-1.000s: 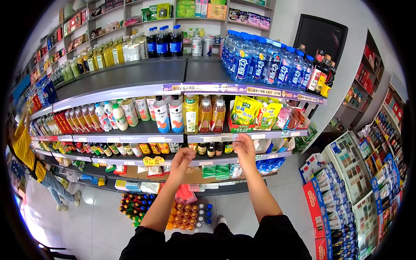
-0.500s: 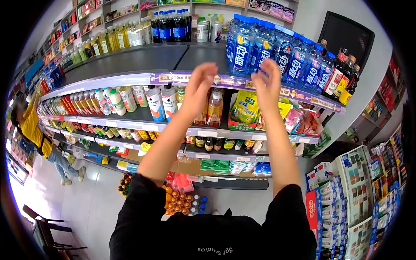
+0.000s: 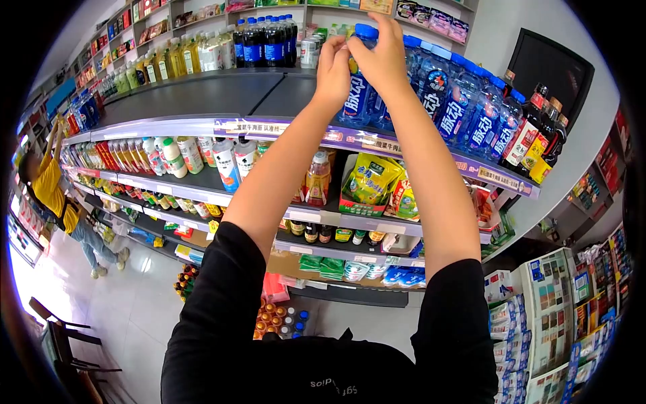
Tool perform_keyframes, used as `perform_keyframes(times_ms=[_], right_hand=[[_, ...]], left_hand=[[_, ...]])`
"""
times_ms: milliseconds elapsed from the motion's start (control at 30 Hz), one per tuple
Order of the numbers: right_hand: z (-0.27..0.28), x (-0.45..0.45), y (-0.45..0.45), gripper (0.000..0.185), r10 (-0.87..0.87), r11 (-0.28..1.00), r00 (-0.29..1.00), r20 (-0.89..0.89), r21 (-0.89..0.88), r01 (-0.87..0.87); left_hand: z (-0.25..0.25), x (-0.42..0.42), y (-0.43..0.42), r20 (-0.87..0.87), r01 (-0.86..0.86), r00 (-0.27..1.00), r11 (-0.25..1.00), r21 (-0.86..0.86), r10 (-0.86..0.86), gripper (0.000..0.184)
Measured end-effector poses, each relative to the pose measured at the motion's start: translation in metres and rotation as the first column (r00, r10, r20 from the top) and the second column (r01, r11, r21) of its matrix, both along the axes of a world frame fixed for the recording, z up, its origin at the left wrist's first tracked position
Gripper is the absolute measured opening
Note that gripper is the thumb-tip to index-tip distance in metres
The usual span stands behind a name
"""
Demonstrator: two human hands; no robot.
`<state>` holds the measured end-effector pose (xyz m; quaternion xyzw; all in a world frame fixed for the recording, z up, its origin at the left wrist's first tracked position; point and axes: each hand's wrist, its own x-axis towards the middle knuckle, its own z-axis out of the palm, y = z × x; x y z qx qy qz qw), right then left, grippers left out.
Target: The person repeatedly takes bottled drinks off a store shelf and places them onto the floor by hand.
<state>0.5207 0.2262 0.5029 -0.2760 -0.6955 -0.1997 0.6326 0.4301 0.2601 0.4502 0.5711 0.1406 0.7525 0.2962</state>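
Blue-capped drink bottles (image 3: 356, 101) with blue labels stand in rows on the top shelf. My left hand (image 3: 334, 74) is raised at the left side of the front bottle, its fingers stretched upward. My right hand (image 3: 382, 57) is at the upper part of that bottle, thumb and fingers apart, covering part of it and its neighbours. The thumb reaches across just below the blue cap (image 3: 366, 31). Both hands seem to be at the bottle, but whether they press on it is unclear.
Dark sauce bottles (image 3: 531, 131) stand at the shelf's right end. Dark soda bottles (image 3: 272, 44) are farther back left. A lower shelf holds a box of yellow packets (image 3: 369, 178). Bottles (image 3: 279, 320) stand on the floor. A person in yellow (image 3: 47, 185) reaches up at far left.
Both hands have moved up and closer together, from the shelf edge to the front bottles. The view has shifted slightly. The person in yellow still reaches to the shelf.
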Motion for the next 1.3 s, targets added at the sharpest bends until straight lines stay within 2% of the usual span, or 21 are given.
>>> perform_keyframes(times_ms=[67, 133, 200, 367, 400, 433, 467, 533, 600, 667, 733, 767, 800, 833, 967, 1067, 1100, 1133, 1167, 1267, 1300], right_hand=[[0.0, -0.002, 0.012, 0.051, 0.011, 1.0, 1.0, -0.002, -0.015, -0.011], [-0.003, -0.005, 0.016, 0.049, -0.021, 0.991, 0.999, 0.029, -0.13, 0.025], [-0.005, -0.006, 0.013, 0.047, -0.04, 0.993, 0.999, 0.022, -0.112, 0.043], [-0.004, -0.004, 0.002, 0.04, -0.074, 0.994, 0.997, 0.031, 0.081, 0.071], [-0.003, -0.005, 0.0, 0.036, -0.087, 0.987, 0.996, 0.013, 0.138, 0.084], [-0.006, -0.01, -0.007, 0.032, -0.014, 0.985, 0.995, -0.101, 0.172, 0.031], [-0.008, -0.014, -0.014, 0.032, -0.015, 0.987, 0.995, -0.102, 0.161, 0.031], [-0.009, -0.018, -0.025, 0.038, 0.09, 0.991, 0.963, -0.255, -0.077, -0.113], [-0.01, -0.02, -0.027, 0.035, 0.124, 0.989, 0.945, -0.303, -0.044, -0.144], [-0.007, -0.02, -0.029, 0.032, 0.104, 0.982, 0.943, -0.316, -0.117, -0.147], [-0.009, -0.022, -0.037, 0.029, 0.097, 0.98, 0.945, -0.313, -0.136, -0.146], [-0.01, -0.024, -0.043, 0.027, 0.096, 0.975, 0.945, -0.311, -0.16, -0.152], [-0.011, -0.025, -0.044, 0.028, 0.118, 0.984, 0.949, -0.292, -0.095, -0.151], [-0.014, -0.028, -0.042, 0.028, 0.098, 0.992, 0.946, -0.309, -0.044, -0.117], [-0.009, -0.035, -0.05, 0.024, 0.126, 0.986, 0.945, -0.301, 0.142, -0.086], [-0.004, -0.042, -0.075, 0.024, 0.149, 0.976, 0.955, -0.255, 0.194, -0.101], [-0.003, -0.046, -0.085, 0.023, 0.184, 0.969, 0.953, -0.242, 0.207, -0.135], [-0.004, -0.05, -0.094, 0.023, 0.185, 0.968, 0.954, -0.238, 0.21, -0.135], [-0.005, -0.054, -0.103, 0.023, 0.227, 0.96, 0.947, -0.227, 0.214, -0.179], [-0.014, -0.068, -0.136, 0.022, 0.26, 0.958, 0.939, -0.225, 0.185, -0.221], [-0.017, -0.071, -0.144, 0.022, 0.292, 0.952, 0.937, -0.194, 0.159, -0.263]], left_hand=[[-0.003, 0.007, -0.001, -0.017, -0.024, 1.0, 1.0, 0.017, 0.024, 0.039], [-0.006, 0.011, 0.0, -0.075, -0.139, 0.987, 0.99, 0.009, 0.139, 0.042], [-0.011, 0.016, 0.002, -0.026, -0.106, 0.994, 0.994, -0.029, 0.106, 0.044], [-0.023, 0.016, -0.007, -0.059, -0.167, 0.985, 0.985, -0.054, 0.164, 0.047], [-0.023, 0.016, -0.009, -0.045, -0.206, 0.978, 0.977, -0.052, 0.204, 0.047], [-0.022, 0.018, -0.012, -0.061, -0.276, 0.961, 0.952, -0.129, 0.27, 0.048], [-0.022, 0.018, -0.014, -0.065, -0.277, 0.961, 0.951, -0.139, 0.27, 0.048], [-0.022, 0.019, -0.015, -0.047, -0.245, 0.969, 0.961, -0.126, 0.241, 0.047], [-0.024, 0.021, -0.014, 0.02, -0.225, 0.974, 0.97, -0.097, 0.228, 0.045], [-0.023, 0.02, -0.016, -0.074, -0.295, 0.955, 0.949, -0.114, 0.288, 0.044], [-0.025, 0.02, -0.012, -0.071, -0.243, 0.97, 0.958, -0.153, 0.235, 0.042], [-0.027, 0.021, -0.016, 0.012, -0.257, 0.966, 0.965, -0.059, 0.258, 0.041], [-0.026, 0.021, -0.018, 0.103, -0.279, 0.956, 0.959, 0.042, 0.273, 0.041], [-0.025, 0.017, -0.022, 0.051, -0.283, 0.958, 0.959, 0.035, 0.281, 0.04], [-0.015, 0.009, -0.038, 0.079, -0.211, 0.976, 0.97, 0.124, 0.202, 0.039], [-0.006, 0.002, -0.061, 0.144, -0.173, 0.979, 0.96, 0.221, 0.143, 0.04], [-0.004, -0.001, -0.069, 0.16, -0.112, 0.984, 0.964, 0.243, 0.074, 0.042], [-0.004, -0.005, -0.076, 0.164, -0.113, 0.984, 0.963, 0.246, 0.073, 0.042], [-0.003, -0.01, -0.084, 0.13, -0.254, 0.966, 0.92, 0.298, 0.225, 0.043], [-0.012, -0.023, -0.107, 0.134, -0.331, 0.943, 0.878, 0.345, 0.303, 0.048], [-0.017, -0.03, -0.114, 0.138, -0.221, 0.973, 0.913, 0.342, 0.184, 0.049]])
